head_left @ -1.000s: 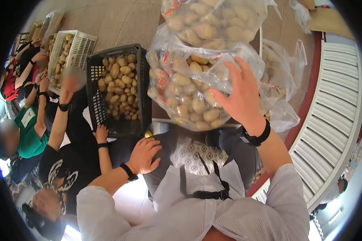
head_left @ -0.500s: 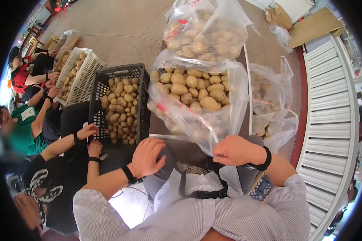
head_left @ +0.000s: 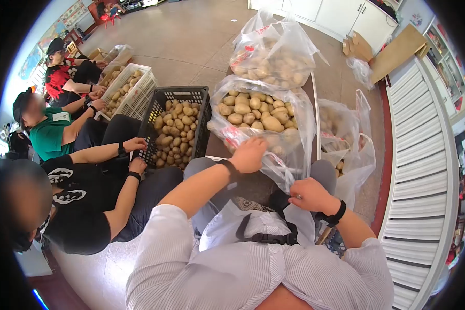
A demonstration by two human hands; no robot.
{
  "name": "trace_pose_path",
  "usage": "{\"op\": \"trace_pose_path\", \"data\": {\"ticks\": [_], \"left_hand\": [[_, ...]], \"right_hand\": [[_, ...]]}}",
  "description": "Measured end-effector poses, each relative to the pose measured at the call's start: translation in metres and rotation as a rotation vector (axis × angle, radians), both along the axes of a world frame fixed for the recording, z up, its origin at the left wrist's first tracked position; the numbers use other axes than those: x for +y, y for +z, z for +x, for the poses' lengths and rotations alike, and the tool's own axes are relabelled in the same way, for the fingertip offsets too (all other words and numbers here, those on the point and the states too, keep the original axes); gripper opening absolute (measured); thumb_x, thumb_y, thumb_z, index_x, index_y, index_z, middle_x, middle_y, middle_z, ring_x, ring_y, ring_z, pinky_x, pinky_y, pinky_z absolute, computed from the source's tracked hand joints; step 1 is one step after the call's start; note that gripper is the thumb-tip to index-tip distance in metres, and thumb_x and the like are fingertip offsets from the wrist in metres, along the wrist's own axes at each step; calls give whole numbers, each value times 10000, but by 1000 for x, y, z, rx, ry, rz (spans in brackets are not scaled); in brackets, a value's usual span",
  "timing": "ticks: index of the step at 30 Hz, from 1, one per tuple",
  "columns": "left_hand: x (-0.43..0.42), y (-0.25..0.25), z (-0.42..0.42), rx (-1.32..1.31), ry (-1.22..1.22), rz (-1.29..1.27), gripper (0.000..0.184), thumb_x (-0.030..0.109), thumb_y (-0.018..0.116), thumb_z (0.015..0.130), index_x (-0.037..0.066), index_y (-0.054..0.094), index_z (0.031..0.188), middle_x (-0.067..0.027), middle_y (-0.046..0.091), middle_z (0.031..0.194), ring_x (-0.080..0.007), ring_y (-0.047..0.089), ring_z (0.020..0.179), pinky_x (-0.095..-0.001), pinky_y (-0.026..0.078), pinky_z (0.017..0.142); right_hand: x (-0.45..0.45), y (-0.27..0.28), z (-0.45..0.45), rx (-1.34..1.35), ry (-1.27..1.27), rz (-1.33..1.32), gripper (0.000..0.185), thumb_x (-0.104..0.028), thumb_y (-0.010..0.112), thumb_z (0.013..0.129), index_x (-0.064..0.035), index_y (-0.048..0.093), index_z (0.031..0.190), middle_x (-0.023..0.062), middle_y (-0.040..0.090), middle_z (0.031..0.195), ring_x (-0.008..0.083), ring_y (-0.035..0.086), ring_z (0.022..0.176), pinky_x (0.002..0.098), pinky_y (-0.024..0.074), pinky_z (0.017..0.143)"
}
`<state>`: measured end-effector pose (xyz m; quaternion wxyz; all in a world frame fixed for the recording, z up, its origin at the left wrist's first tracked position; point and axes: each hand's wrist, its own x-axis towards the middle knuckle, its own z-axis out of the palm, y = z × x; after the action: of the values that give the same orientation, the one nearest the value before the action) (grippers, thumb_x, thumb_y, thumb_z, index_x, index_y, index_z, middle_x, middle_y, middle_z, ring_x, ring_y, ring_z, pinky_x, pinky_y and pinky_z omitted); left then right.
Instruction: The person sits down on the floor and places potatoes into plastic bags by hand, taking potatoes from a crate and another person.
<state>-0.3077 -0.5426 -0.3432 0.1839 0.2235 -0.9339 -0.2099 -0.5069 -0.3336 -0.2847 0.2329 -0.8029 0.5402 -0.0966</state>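
Plastic bag (head_left: 295,151) | translucent, red-printed | open-topped | tan potatoes (head_left: 254,104) inside

Indoor workroom, bagged potatoes (head_left: 256,109), crates (head_left: 202,121), white cabinets (head_left: 341,16)

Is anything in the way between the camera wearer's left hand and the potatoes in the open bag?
Yes, partly: the near wall of the see-through bag lies between the left hand and the potatoes. Above, the bag's mouth is open, and nothing visible covers the potatoes there.

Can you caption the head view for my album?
Left hand and right hand at a bag of potatoes, black crate alongside.
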Motion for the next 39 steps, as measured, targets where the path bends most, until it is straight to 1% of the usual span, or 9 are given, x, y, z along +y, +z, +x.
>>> {"op": "trace_pose_path", "data": {"ticks": [2,6,8,11,14,17,20,32,39], "left_hand": [[1,-10,-4,-94,-98,-128,310,76,610,730,42,635,1037,-142,632,1091,-334,574,1083,-470,446,922],[-1,-19,-7,-157,-58,-160,133,119,604,761,80,659,875,-121,659,930,-322,615,958,-460,452,872],[0,-21,-5,-36,-30,-136,85,134,582,789,95,652,820,-112,658,842,-329,630,893,-466,450,867],[4,-25,-1,10,-14,-97,85,138,578,795,93,644,824,-119,656,860,-334,626,907,-471,450,858],[7,-26,2,29,-10,-99,83,143,580,797,93,641,824,-121,653,855,-335,624,909,-475,446,856],[9,-27,4,75,-8,-74,81,140,581,800,89,638,825,-122,646,852,-336,621,910,-467,443,855],[12,-22,8,98,-20,-49,73,131,578,803,88,633,823,-118,642,850,-333,617,910,-462,438,848],[18,-13,17,262,-70,10,74,95,571,807,93,627,855,-121,616,872,-330,606,913,-454,430,826],[20,-5,27,246,-95,7,89,95,575,806,90,634,872,-127,617,887,-328,604,930,-450,424,835]], "right_hand": [[6,11,-1,-96,-132,-22,178,-217,721,788,-73,632,845,99,637,863,327,621,828,427,476,747],[17,26,5,-262,-383,25,216,-178,704,816,-53,626,974,130,642,939,336,615,915,420,460,845],[25,23,7,-284,-677,-353,216,-143,655,870,-17,609,1039,172,637,1000,339,595,994,414,447,888],[47,-22,-19,-264,-1037,-558,266,-153,604,913,-6,588,1135,173,634,1017,311,604,975,367,462,874],[96,-84,-53,-293,-1308,-244,290,-224,494,987,27,601,1084,208,630,1002,363,593,989,404,451,909],[175,-186,-84,196,-1115,373,338,-230,442,999,33,618,1118,213,645,1008,369,608,983,415,463,906],[222,-208,-51,175,-982,844,332,-231,456,993,30,624,1112,207,651,1008,360,612,977,413,467,903],[241,-165,-5,-17,-842,1034,309,-232,514,968,19,649,1088,183,673,1007,328,630,954,406,484,890],[214,-70,0,-1,-491,1241,296,-233,547,954,12,663,1074,169,686,1007,309,640,941,401,494,883]]}}
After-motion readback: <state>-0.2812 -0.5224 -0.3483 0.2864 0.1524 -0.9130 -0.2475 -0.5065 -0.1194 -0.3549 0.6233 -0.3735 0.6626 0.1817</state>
